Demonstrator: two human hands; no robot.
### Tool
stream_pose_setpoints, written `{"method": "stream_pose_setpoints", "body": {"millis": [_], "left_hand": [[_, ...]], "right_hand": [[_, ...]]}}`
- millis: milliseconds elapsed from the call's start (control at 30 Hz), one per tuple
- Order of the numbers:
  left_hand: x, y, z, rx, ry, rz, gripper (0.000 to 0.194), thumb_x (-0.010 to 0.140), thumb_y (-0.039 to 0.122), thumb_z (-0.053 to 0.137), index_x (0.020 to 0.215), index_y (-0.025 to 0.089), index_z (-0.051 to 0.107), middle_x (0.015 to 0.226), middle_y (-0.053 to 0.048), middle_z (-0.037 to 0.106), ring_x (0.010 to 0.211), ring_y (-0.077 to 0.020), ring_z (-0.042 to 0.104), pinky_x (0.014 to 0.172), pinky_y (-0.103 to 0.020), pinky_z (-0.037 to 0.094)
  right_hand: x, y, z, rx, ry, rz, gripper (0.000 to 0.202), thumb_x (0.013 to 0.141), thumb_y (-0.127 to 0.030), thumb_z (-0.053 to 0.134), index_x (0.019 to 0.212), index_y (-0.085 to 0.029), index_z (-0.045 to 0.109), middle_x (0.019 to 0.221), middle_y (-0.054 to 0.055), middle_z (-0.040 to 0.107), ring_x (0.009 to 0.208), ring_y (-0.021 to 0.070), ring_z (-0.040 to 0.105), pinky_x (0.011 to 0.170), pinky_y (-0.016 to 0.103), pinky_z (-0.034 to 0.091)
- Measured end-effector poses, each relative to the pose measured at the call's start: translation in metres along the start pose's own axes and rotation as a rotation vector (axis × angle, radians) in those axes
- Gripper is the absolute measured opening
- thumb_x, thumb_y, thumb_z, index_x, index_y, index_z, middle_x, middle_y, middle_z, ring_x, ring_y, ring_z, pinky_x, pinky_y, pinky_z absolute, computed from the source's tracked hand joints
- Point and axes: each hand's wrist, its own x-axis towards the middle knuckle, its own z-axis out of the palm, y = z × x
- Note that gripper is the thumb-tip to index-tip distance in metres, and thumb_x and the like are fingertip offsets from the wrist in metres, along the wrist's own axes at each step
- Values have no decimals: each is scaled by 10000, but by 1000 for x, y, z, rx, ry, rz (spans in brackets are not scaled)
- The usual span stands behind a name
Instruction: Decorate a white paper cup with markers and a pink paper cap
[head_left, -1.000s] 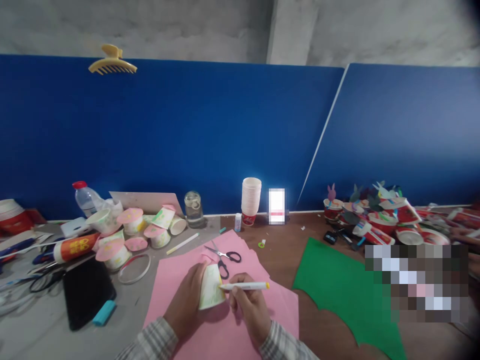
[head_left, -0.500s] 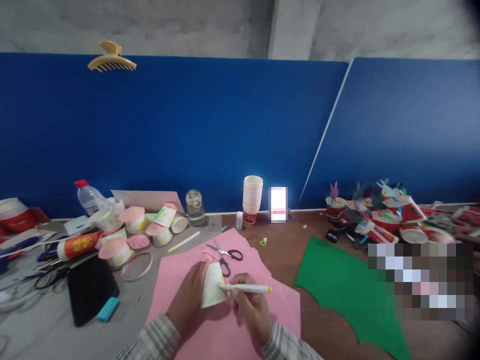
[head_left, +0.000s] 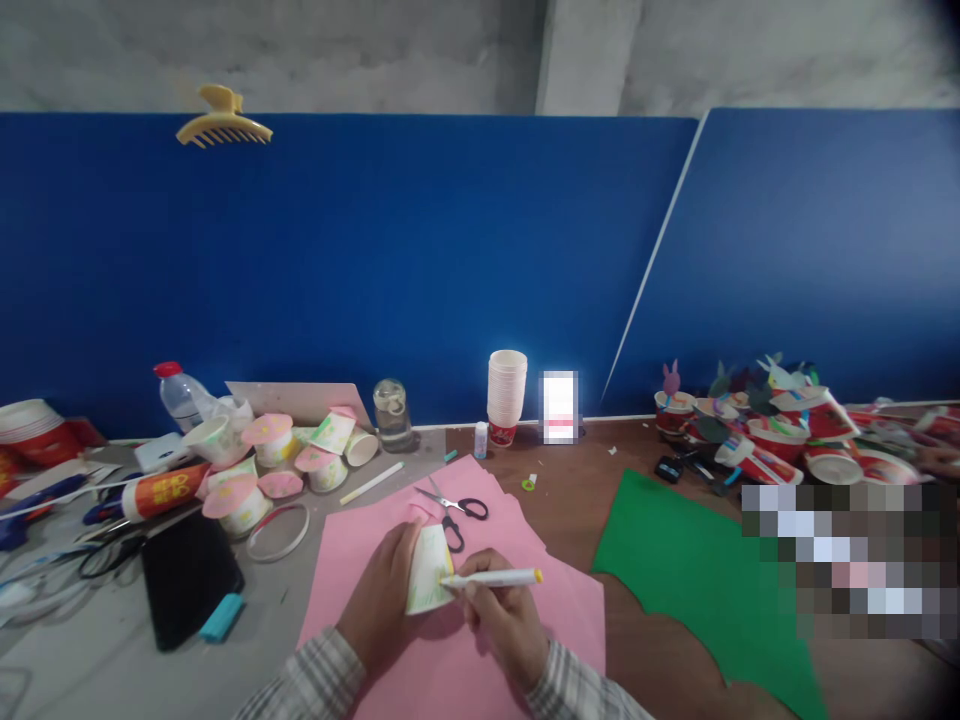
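My left hand (head_left: 382,580) grips a white paper cup (head_left: 429,575) from its left side; the cup is wide end down and bears pale green and yellow marks. A marker (head_left: 499,578) with a white barrel and yellow end is pinched in my right hand (head_left: 501,610), its tip at the cup's right side. Beneath both hands lies pink paper (head_left: 525,590). Black-handled scissors (head_left: 454,505) rest on it just beyond the cup, blades open. Near the scissors, a small piece of pink paper (head_left: 420,512) shows behind the cup's top.
Decorated paper cups (head_left: 270,440) cluster at the left, near a black tablet-like slab (head_left: 191,580). A glass jar (head_left: 393,415) and a stack of white cups (head_left: 507,390) stand by the blue partition (head_left: 420,250). Green paper (head_left: 690,570) and red cups (head_left: 780,440) lie rightward.
The marker's tip has moved slightly down on the cup's side. Both hands keep their holds. The whole view has shifted a little.
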Motion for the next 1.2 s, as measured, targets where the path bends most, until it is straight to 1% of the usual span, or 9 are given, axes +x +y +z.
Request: {"method": "stream_pose_setpoints", "body": {"millis": [200,367,533,700,833,967,1033,1100,1200], "left_hand": [[-3,-3,2,34,12,36,817,692,382,642,1311,179,150,1086,-136,518,983,-292,516,800,-454,531],[-3,-5,4,37,1,26,862,662,387,671,1312,170,147,1104,-144,514,1006,-310,505,817,-473,520],[-3,-4,4,39,12,29,861,672,419,658,1314,183,136,1080,-143,524,983,-313,522,797,-474,529],[-4,-5,4,36,0,23,882,668,409,672,1319,179,123,1113,-141,506,1016,-307,502,829,-462,520],[-5,-5,4,33,8,23,875,659,396,680,1314,178,142,1103,-135,516,1005,-303,508,826,-462,520],[-6,-6,5,3,-21,-11,875,653,359,683,1316,192,137,1130,-134,504,1038,-316,489,845,-482,503],[-7,-7,5,-12,-30,-22,881,651,367,685,1316,205,132,1138,-136,495,1048,-328,482,848,-501,494],[-6,-7,5,-17,-32,-18,884,655,375,684,1317,213,122,1139,-139,489,1045,-332,484,847,-508,492],[-5,-6,4,-8,-20,5,889,659,380,683,1318,205,113,1120,-138,498,1019,-319,501,834,-488,508]], "right_hand": [[1,-4,1,-11,23,22,187,671,-355,655,721,-187,591,386,-76,534,258,65,376,260,127,289],[2,-4,1,1,12,29,161,681,-336,639,712,-186,589,377,-80,525,252,57,350,252,119,276],[3,-4,1,9,24,2,172,673,-341,645,720,-185,592,389,-71,534,273,68,388,266,119,290],[2,-5,2,34,11,22,144,666,-322,643,670,-191,582,357,-87,501,249,53,345,258,115,270],[2,-4,1,19,31,17,159,668,-335,644,693,-190,585,371,-82,513,261,62,366,257,120,279],[3,0,0,14,26,18,160,675,-337,644,696,-190,585,372,-84,513,261,60,362,268,126,299],[4,0,0,13,34,-1,162,678,-340,646,703,-190,587,370,-83,515,278,69,387,285,129,314],[4,-1,1,5,41,-19,166,678,-342,647,712,-189,593,372,-79,521,294,77,406,294,132,320],[4,-3,3,-16,35,-23,173,684,-349,637,726,-185,601,385,-72,533,283,78,398,279,135,308]]}}
